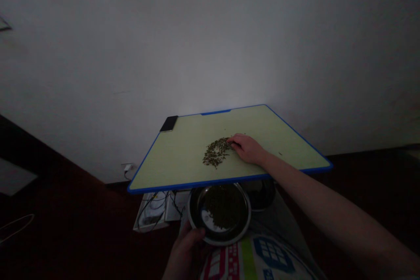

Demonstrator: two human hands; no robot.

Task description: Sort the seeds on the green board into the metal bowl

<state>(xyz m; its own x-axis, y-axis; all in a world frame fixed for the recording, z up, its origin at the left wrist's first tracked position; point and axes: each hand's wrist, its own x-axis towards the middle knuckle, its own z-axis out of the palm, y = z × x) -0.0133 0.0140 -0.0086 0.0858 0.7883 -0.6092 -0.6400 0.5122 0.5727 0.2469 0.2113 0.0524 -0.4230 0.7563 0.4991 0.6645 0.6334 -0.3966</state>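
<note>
1. Resting on the desk (183, 157), your right hand (247, 148) lies loose, fingertips touching the seed pile (215, 152) at mid-desk.
2. Your left hand (183, 249) grips the steel bowl's (219, 218) near rim, below the desk's near edge.
3. The seeds, probably dry and light, scatter easily; sweep them, don't pinch.

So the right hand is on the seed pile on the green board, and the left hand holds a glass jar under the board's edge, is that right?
Not quite. In the head view the left hand holds a metal bowl, not a glass jar. The right hand does rest at the seed pile on the green board.
</note>
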